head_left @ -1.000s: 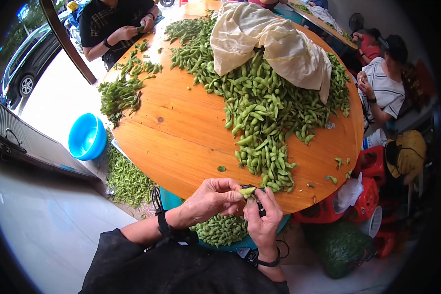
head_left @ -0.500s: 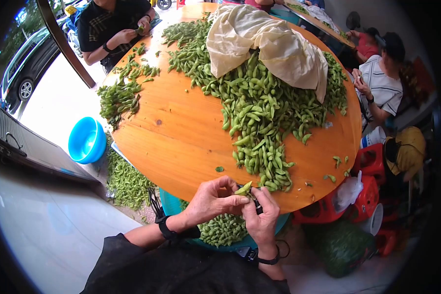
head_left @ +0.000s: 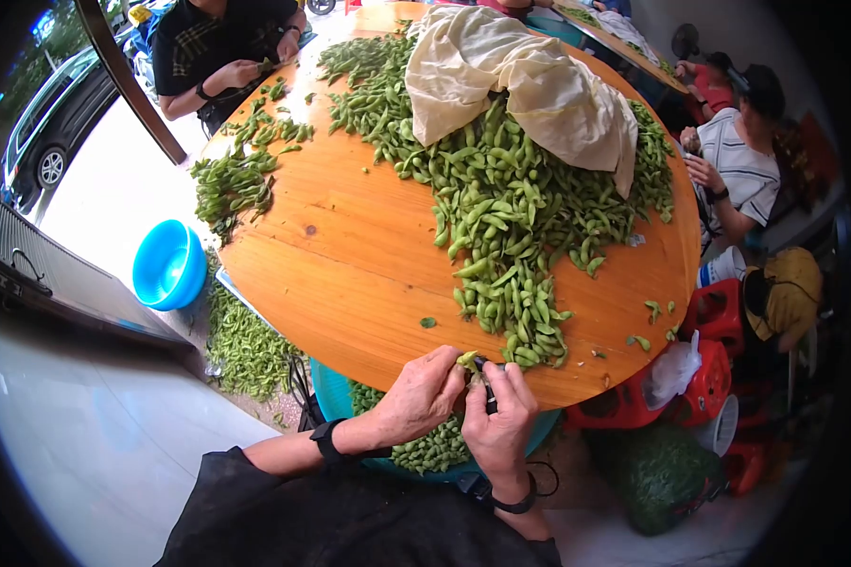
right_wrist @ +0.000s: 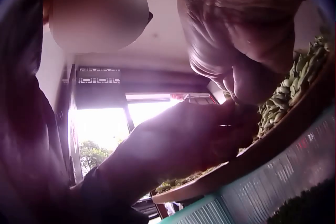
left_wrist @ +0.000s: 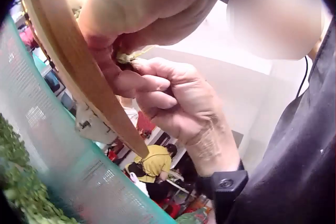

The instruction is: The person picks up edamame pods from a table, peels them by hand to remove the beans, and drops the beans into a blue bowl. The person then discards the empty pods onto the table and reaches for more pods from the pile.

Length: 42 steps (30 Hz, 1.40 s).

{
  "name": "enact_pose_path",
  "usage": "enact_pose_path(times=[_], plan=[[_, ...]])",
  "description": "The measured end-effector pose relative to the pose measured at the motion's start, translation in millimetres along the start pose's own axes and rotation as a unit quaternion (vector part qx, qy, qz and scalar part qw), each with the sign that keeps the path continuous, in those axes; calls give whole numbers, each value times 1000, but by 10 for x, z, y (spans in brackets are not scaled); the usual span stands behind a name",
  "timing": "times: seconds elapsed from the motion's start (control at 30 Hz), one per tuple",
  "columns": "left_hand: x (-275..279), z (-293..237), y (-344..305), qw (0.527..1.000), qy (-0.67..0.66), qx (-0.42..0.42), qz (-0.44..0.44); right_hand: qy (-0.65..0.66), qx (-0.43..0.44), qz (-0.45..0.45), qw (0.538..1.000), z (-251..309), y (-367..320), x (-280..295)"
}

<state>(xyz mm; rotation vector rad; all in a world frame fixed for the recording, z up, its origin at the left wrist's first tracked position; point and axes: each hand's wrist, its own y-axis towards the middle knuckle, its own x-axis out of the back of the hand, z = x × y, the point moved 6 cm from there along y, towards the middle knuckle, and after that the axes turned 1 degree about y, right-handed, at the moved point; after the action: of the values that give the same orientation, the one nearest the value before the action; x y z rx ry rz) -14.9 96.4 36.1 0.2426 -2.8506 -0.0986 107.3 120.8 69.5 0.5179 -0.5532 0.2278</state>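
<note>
At the table's near edge, my left hand (head_left: 421,402) pinches a green edamame pod (head_left: 468,360) between thumb and fingers. Close against it, my right hand (head_left: 501,423) grips the pod from the other side, its fingers bent; a small dark item shows among them. In the left wrist view, a pale bit of the pod (left_wrist: 125,57) peeks out where both hands meet. The right wrist view is dim, and the pod is hidden there. Beneath the hands, a teal basket (head_left: 329,387) holds green shelled beans (head_left: 435,448). A big heap of edamame pods (head_left: 501,227) lies on the table.
A cream cloth (head_left: 539,85) covers part of the heap on the round wooden table (head_left: 350,283). Empty pods (head_left: 246,340) lie on the floor at left beside a blue basin (head_left: 168,266). Red stools (head_left: 709,378) stand at right. Other people sit around.
The left hand has turned over, its back now facing up, and drawn closer to the right hand. Less of the pod shows between the fingers.
</note>
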Motion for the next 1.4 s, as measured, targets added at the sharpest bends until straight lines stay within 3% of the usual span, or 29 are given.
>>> enact_pose_path(times=[0.07,0.17,0.23,0.27,0.33,0.4,0.47,0.63,0.7,0.8,0.87,0.93,0.97,1.03,1.07,1.13,1.23,1.37,1.4], plan=[[-13,25,-11,1000,18,-15,-16,-5,6,-8,1000,12,13,-17],[-25,77,-36,997,-77,22,9,10,-10,-10,1000,-48,33,28],[-15,-1,-60,988,-116,8,99,29,-31,-2,999,-111,66,108],[53,-58,-56,988,-117,8,100,21,-29,24,999,-91,87,152],[188,-92,-19,988,-76,85,101,8,-30,75,997,-41,100,229],[249,-82,63,990,-71,89,86,-3,-16,98,995,-14,92,243],[236,-136,118,993,-23,-4,112,-36,30,116,992,51,66,219],[141,-167,111,986,7,-40,159,-53,24,115,992,-16,-1,237],[48,-132,60,971,69,-99,206,-101,72,123,985,33,-21,197],[17,-173,20,968,63,-109,217,-112,79,111,984,82,2,197],[24,-168,25,972,50,-63,220,-83,64,83,991,47,56,276],[17,-26,-7,961,-150,98,212,-54,47,54,996,-1,84,339],[-12,2,-41,946,-207,131,210,10,-9,65,998,-81,81,330],[-74,57,-80,934,-236,150,222,130,-145,101,976,-297,-22,256],[-111,86,-102,921,-265,167,230,129,-146,101,976,-301,-37,254],[-139,106,-125,920,-276,166,223,273,-250,105,923,-378,-111,175],[-163,96,-140,911,-306,178,210,332,-252,90,905,-396,-129,137],[-176,61,-140,883,-361,191,230,316,-276,83,904,-410,-140,136],[-185,78,-143,884,-361,191,229,222,-189,54,955,-352,-97,188]])
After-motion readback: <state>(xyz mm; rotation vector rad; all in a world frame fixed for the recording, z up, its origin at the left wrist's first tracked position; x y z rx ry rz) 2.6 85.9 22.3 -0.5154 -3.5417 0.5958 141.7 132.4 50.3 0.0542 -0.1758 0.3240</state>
